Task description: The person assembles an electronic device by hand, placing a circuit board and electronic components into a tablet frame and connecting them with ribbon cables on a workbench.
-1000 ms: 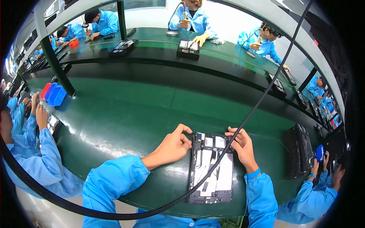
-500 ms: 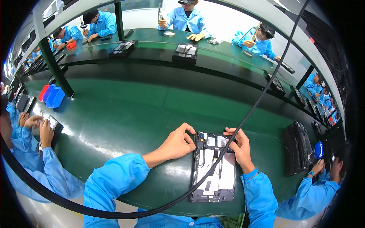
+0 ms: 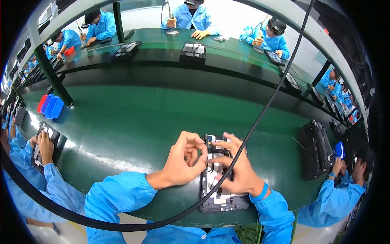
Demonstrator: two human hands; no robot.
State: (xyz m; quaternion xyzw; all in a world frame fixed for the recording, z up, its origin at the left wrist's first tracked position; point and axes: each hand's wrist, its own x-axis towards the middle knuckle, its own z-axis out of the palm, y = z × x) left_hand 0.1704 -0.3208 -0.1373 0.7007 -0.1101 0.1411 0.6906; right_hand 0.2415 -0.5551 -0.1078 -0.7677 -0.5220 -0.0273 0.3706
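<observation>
An opened tablet-like device, with a black frame, pale silver panels and dark flex strips, lies flat on the green table in front of me. At its upper left edge is my left hand, its fingers curled and thumb and forefinger brought together. Whatever may be between those fingertips is too small to make out. Over the device's upper middle, my right hand has its fingers spread, the fingertips pointing at the left hand. It covers much of the device's centre and right side, and no held thing shows in it.
A black cable crosses the view in front of the device. To the right stands a stack of black cases. Blue and red bins sit at the left. More devices lie along the raised far shelf; co-workers sit around.
My right hand has moved left and inward from the device's upper right edge to over its middle, fingers spreading. My left hand has shifted slightly, its fingers curling tighter.
</observation>
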